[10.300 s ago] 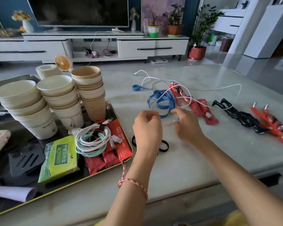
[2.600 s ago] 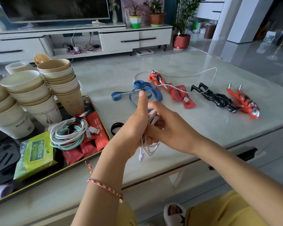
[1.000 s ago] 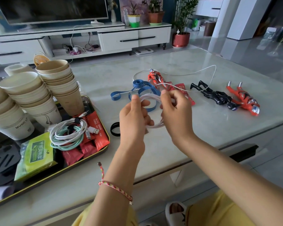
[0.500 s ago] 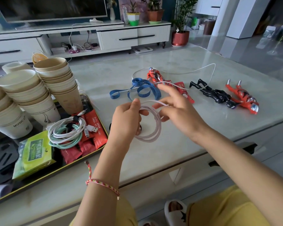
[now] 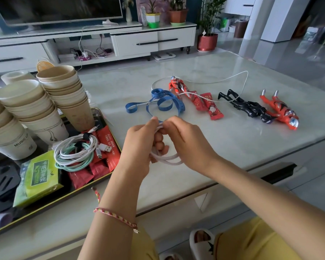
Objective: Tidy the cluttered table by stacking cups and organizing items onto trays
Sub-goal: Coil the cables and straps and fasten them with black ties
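— Over the near side of the table (image 5: 233, 147), just in front of the person, sits the white cable (image 5: 167, 160), gathered into a few loops and held up off the surface between both hands.

— And the grip?

— The left hand (image 5: 139, 147) has its fingers curled through the loops, thumb pressing down on top. The right hand (image 5: 188, 141) pinches the cable at the top of the coil, fingertips almost touching the left thumb. Neither hand has slack in it.

— But there's plenty of cable left out there.

— Plenty. The loose length (image 5: 223, 80) swings out in a wide arc across the table, then comes back over the small red toy figure (image 5: 176, 85) and the red sachets (image 5: 210, 106). The blue tape (image 5: 163, 104) lies in curls just beyond the knuckles.

— That's the danger, I'd say. Haul the next loop in quickly and the cable drags those sachets, or tips the figure along with it.

— Or hooks a curl of the tape. And if the left thumb lifts, springy loops like these could burst open.

— The black figure (image 5: 248, 106) and the larger red figure (image 5: 280, 109)?

— Inside the arc, so a sideways sweep could nudge them.

— Where does the coil go?

— Likely the tray (image 5: 51, 203) on the left, beside the bundled cables (image 5: 75, 152) under the stacked cups (image 5: 68, 91).
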### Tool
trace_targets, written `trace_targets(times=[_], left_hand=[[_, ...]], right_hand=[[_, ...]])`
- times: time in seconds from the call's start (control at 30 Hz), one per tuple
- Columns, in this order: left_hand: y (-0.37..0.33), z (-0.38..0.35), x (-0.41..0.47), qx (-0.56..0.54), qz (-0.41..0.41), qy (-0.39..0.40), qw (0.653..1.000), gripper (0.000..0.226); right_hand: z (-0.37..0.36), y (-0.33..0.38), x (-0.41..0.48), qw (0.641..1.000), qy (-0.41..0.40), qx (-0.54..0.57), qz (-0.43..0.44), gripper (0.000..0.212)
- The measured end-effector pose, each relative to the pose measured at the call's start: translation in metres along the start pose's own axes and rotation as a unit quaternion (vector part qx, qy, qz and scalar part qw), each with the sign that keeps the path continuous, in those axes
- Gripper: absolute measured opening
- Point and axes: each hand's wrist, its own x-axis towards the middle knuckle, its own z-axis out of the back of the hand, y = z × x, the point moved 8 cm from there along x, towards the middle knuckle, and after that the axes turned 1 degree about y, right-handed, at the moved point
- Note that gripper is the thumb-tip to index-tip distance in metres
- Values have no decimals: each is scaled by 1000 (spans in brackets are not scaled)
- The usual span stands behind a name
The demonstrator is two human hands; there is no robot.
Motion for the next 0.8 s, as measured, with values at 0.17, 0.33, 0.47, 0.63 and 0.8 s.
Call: trace_targets(times=[0.17,0.33,0.47,0.63,0.8], left_hand=[[9,-2,3,-82,70,42,993,48],[7,-6,0,-186,88,135,969,50],[1,-7,-3,-268,124,209,932,44],[-7,-10,-10,-251,99,264,926,35],[-13,2,2,-204,2,135,970,41]], right_hand=[[6,7,6,995,-68,-57,38,25],[7,10,15,994,-90,-4,67,24],[-7,6,24,998,-33,32,49,25],[-9,18,28,994,-20,12,103,26],[-17,12,30,996,-24,6,84,27]])
